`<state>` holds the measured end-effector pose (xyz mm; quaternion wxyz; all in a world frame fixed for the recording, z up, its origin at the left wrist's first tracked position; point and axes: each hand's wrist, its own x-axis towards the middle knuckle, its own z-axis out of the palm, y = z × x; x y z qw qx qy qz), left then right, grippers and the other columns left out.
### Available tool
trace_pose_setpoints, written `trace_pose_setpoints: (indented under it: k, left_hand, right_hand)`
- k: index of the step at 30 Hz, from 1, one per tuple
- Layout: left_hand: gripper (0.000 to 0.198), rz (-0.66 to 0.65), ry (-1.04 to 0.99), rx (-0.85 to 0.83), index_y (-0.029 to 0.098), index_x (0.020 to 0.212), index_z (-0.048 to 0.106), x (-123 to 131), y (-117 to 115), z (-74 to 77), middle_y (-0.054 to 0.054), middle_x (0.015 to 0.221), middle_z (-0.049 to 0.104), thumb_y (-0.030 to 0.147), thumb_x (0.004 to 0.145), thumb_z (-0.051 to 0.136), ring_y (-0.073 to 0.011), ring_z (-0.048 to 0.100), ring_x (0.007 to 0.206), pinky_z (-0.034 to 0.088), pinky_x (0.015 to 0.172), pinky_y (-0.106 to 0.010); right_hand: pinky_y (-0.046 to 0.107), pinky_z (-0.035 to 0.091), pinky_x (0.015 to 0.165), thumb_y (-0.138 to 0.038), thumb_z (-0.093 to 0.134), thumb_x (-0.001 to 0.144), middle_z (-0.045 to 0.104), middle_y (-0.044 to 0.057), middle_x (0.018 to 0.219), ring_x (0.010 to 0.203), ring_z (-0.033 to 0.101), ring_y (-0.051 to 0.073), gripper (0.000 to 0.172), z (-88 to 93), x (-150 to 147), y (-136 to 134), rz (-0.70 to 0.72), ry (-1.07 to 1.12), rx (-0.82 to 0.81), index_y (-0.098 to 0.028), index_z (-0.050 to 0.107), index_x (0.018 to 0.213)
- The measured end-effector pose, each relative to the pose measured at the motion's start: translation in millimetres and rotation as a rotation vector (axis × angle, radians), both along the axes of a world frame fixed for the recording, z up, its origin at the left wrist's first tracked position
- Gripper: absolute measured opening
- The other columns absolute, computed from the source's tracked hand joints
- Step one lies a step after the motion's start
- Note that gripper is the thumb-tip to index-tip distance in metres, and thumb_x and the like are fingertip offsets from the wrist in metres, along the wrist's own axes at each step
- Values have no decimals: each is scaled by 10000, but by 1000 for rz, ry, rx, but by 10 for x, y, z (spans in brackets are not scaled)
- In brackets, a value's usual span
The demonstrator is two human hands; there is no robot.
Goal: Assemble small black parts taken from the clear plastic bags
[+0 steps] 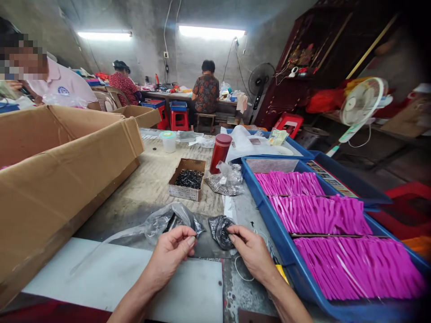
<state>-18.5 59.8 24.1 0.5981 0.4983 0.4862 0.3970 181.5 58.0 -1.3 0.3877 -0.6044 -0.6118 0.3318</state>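
My left hand (175, 246) is closed in a pinch just in front of a clear plastic bag (158, 220) with dark contents. Whatever sits between its thumb and fingertips is too small to make out. At the right edge of a small black plastic bag (220, 229), my right hand (251, 249) has thumb and forefinger brought together, the tips touching the bag. What these fingers hold is hidden. Below the left wrist lies a pale flat board (134, 273). Past the bags stands an open cardboard box (185, 193) of small black parts.
A blue tray (266, 211) holds rows of magenta plastic strips (357, 264) at right. A large carton (67, 175) borders the left. Further back are a red cylindrical container (220, 150), a bag of small metal parts (227, 181) and a lidded tub (168, 142). Several people sit beyond.
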Motion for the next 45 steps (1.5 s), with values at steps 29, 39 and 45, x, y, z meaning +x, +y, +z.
trace_pose_setpoints:
  k: [29, 39, 45]
  left_hand:
    - [160, 24, -291, -230, 117, 615, 596, 472, -240, -187, 24, 466, 526, 251, 564, 668, -78, 418, 431, 315, 437, -185]
    - [139, 47, -360, -268, 101, 638, 584, 481, -277, -221, 17, 496, 527, 223, 610, 645, -64, 411, 451, 301, 445, -173]
    - [124, 70, -374, -278, 109, 629, 575, 471, -277, -209, 37, 472, 493, 210, 611, 644, -57, 381, 440, 282, 448, -175]
  right_hand:
    - [210, 464, 555, -160, 648, 550, 612, -20, 621, 577, 560, 115, 224, -165, -384, -350, -279, 706, -56, -185, 609, 769]
    - [222, 460, 597, -178, 609, 606, 619, -2, 689, 626, 557, 130, 212, -142, -365, -385, -230, 654, -80, -186, 597, 817]
    - [209, 433, 577, -218, 602, 646, 590, -16, 651, 615, 528, 124, 85, -146, -322, -393, -132, 679, -110, -188, 597, 724]
